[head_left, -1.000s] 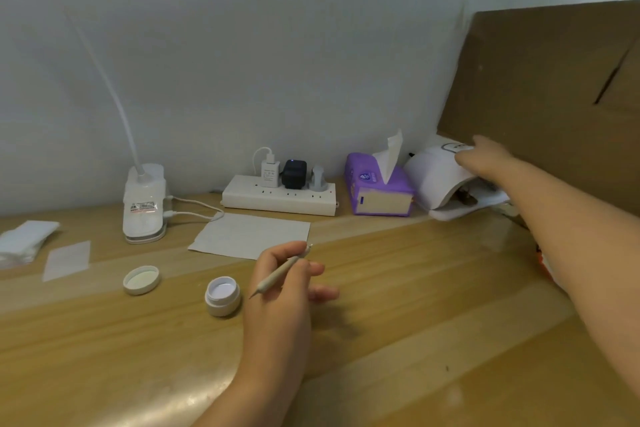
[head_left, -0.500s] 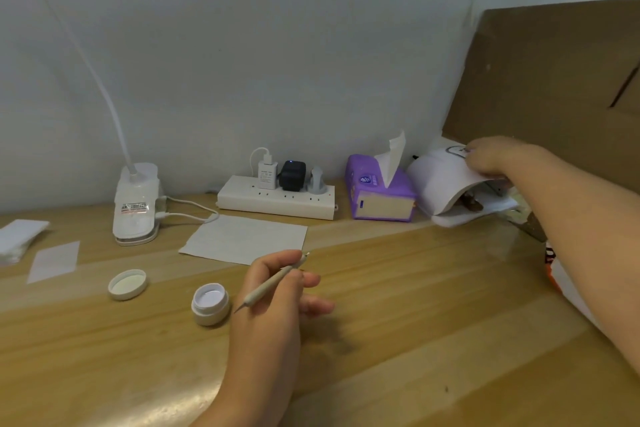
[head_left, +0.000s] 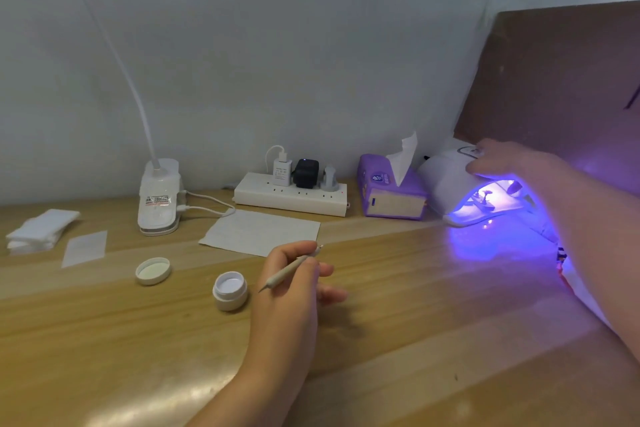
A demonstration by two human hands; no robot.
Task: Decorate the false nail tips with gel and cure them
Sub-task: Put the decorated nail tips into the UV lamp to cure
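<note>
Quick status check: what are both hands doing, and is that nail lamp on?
Left hand holds thin brush. Right hand rests on nail lamp, glowing purple. Gel jar open, lid beside it. Nothing in the way.

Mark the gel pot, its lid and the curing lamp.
gel pot (head_left: 230, 291): head view, on its open rim.
lid (head_left: 153, 270): head view, on its upturned inside.
curing lamp (head_left: 445, 180): head view, on its white dome, left of the glow.

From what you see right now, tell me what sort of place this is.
Probably a home nail-craft desk: a lit UV curing lamp glowing violet under the right hand, an open gel pot beside the left hand, and a clip desk lamp.
</note>
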